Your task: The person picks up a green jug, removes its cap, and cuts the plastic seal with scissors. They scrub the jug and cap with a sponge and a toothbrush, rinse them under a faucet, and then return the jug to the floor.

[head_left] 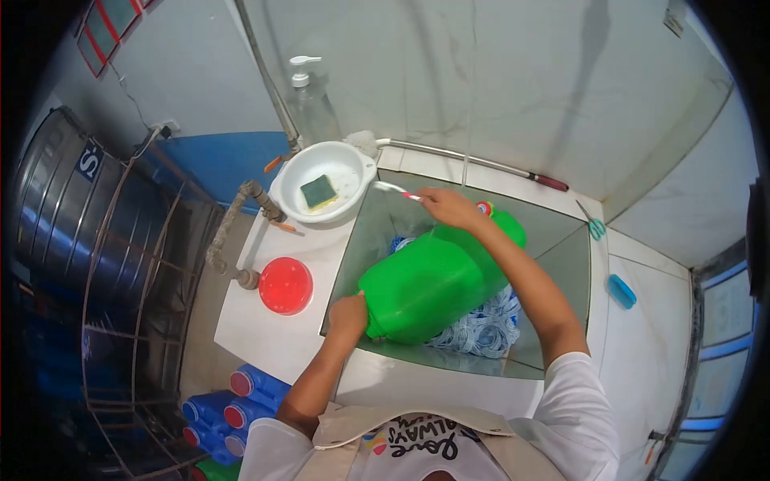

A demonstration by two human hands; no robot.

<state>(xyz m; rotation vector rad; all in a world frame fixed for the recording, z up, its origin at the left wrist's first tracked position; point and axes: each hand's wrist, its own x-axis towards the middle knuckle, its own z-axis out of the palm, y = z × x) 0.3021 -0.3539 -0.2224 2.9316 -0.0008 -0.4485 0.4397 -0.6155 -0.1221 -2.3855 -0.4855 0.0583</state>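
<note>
A big green plastic jug (437, 284) lies on its side in the tiled sink (553, 256), its red and white cap (484, 208) toward the upper right. My left hand (348, 317) is closed on the lower left end of the jug; some fingers are hidden behind it. Above the jug, my right hand (451, 208) grips a toothbrush (393, 189) with a white head and a pink-red part on the handle. The brush head points left, apart from the jug, near the sink's back left corner. Under the jug is a heap of blue and white banded material (481, 329).
A white basin (281, 188) holding a green and yellow sponge (318, 192) sits left, beside a red lid (285, 285) and pump bottle (313, 104). Scissors (595, 227), a blue brush (620, 292) and a red-handled rod (513, 170) lie right and behind. Blue jugs (261, 389) stand below left.
</note>
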